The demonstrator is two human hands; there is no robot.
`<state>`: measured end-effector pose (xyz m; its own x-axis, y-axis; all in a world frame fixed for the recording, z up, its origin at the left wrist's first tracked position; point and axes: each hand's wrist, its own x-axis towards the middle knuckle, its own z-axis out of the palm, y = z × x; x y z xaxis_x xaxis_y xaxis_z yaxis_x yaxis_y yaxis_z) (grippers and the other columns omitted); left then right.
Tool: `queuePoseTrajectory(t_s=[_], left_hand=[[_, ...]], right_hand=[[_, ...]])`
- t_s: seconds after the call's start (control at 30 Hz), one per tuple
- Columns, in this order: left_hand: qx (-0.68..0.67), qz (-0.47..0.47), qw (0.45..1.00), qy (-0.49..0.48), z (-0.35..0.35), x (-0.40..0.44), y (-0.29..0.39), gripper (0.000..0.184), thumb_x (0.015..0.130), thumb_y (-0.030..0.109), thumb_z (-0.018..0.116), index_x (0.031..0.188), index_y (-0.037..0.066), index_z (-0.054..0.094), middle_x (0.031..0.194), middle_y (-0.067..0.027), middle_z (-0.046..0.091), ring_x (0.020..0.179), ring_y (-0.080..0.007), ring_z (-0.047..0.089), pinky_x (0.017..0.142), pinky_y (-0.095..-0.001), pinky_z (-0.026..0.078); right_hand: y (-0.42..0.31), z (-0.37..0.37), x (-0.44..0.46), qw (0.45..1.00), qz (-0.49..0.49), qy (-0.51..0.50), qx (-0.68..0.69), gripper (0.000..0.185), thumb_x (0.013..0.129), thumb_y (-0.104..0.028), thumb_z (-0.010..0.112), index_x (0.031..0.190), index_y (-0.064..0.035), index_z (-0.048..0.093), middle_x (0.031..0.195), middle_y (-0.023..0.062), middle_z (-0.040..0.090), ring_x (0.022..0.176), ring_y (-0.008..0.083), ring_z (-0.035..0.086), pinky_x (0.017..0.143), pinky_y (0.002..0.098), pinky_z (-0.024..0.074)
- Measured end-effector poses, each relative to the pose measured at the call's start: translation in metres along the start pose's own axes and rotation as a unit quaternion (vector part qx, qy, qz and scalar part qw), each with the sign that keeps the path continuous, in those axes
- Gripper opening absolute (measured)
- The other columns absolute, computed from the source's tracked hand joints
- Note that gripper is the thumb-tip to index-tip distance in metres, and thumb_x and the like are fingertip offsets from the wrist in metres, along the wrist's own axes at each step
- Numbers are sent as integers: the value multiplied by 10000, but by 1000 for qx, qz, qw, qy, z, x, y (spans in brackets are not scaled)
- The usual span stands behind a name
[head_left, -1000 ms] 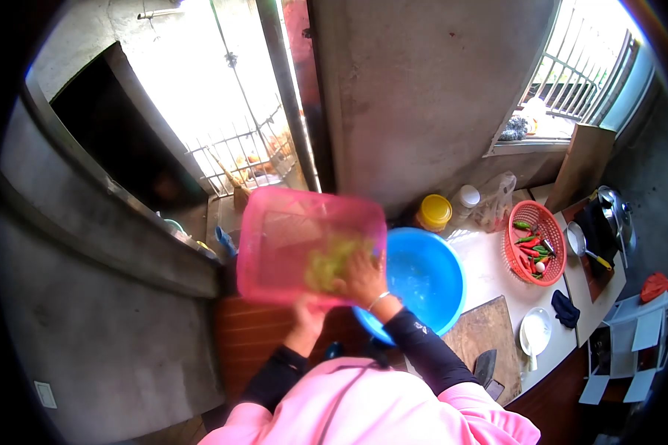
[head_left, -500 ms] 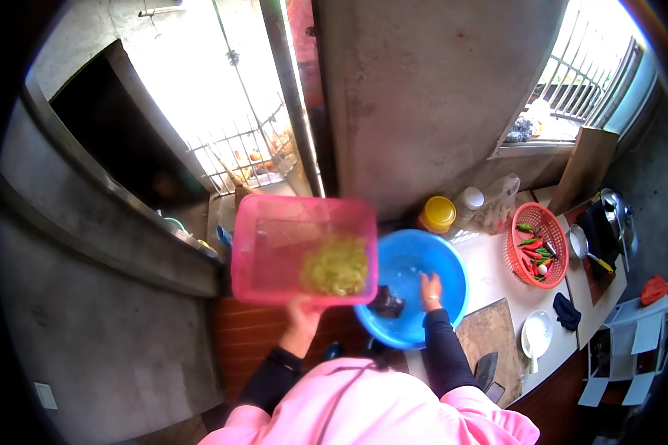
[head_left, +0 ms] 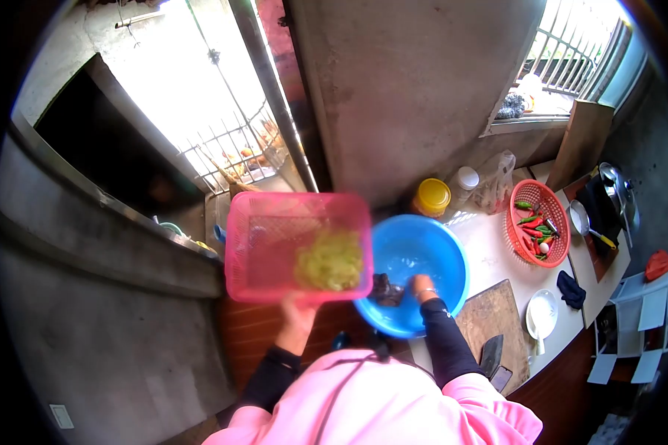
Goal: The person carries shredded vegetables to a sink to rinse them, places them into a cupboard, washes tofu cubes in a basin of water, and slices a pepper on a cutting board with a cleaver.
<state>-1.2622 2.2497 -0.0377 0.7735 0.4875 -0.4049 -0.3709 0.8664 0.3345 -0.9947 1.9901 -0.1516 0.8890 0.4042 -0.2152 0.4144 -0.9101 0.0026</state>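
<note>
One hand, the left, closed on the near rim of the pink basket; I see it held up, left of the blue basin. Blurred greens heaped at the basket's basin end. Right hand down in the basin, fingers too unclear, so I can't tell how open or whether it grips anything. Dark thing just beside it, can't name it. Board right of the basin, chillies farther off.

Free room over the blue basin beyond the right hand, pink basket obstructive leftward.
</note>
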Motion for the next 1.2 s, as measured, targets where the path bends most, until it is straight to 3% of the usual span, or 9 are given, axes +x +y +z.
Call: queuePoseTrajectory(t_s=[0.1,0.17,0.33,0.5,0.83,0.9,1.1,1.17,1.2], left_hand=[[-6,-9,1000,3,-6,2,-1,295,611,88,500,901,37,506,952,-113,555,876,-311,541,710,-443,488],[-12,-16,1000,6,-9,4,-1,295,612,81,497,903,35,500,963,-118,550,893,-316,533,718,-448,484],[1,-17,1000,-7,-3,3,-7,327,618,89,489,939,28,504,968,-119,552,900,-316,532,742,-455,478],[13,-31,999,-38,18,-2,-9,394,616,101,489,1001,20,501,992,-120,555,918,-309,531,769,-453,470],[-26,36,998,-42,-15,0,24,386,597,95,498,971,1,524,982,-139,575,900,-323,553,767,-468,480],[-42,49,997,-50,-20,2,29,390,592,93,500,970,-1,524,993,-145,570,906,-329,550,767,-469,482],[-36,71,996,-32,-14,-3,43,334,575,76,506,899,1,529,980,-150,561,899,-340,544,765,-497,473],[-54,101,993,-36,-22,-1,49,324,571,67,508,888,1,525,978,-151,558,880,-337,547,747,-482,481],[-54,88,994,-22,-23,-3,53,279,570,56,512,844,10,534,955,-140,565,863,-314,553,740,-472,482]], right_hand=[[-8,-14,-17,996,-80,5,-26,181,779,-141,503,727,-26,632,750,142,636,694,285,627,645,372,510],[-22,-46,-25,859,93,-20,503,144,768,-124,546,689,-24,612,681,101,627,593,183,621,539,304,506],[-104,-166,-63,731,-126,213,635,74,784,-32,536,845,-1,565,754,72,603,639,126,602,541,246,487],[-175,-202,-101,808,-414,394,144,281,724,-36,562,1004,-57,564,1086,127,541,1030,324,468,885,398,378],[-15,-43,-32,962,165,176,129,663,772,-399,559,1310,-127,282,1329,230,267,1237,346,269,952,522,279],[-44,-63,-59,995,88,13,40,723,769,-463,533,1342,-142,230,1389,191,159,1290,338,149,959,599,192],[-57,-70,-55,979,-106,175,3,577,817,-468,446,1308,-187,331,1359,100,296,1269,337,213,966,611,135],[-59,-108,-49,989,31,-140,-26,415,839,-410,448,1180,-181,507,1231,101,466,1218,343,305,942,634,141],[-65,-129,-63,999,-16,-32,18,338,841,-368,475,1038,-126,606,1102,104,565,1108,305,448,915,552,289]])
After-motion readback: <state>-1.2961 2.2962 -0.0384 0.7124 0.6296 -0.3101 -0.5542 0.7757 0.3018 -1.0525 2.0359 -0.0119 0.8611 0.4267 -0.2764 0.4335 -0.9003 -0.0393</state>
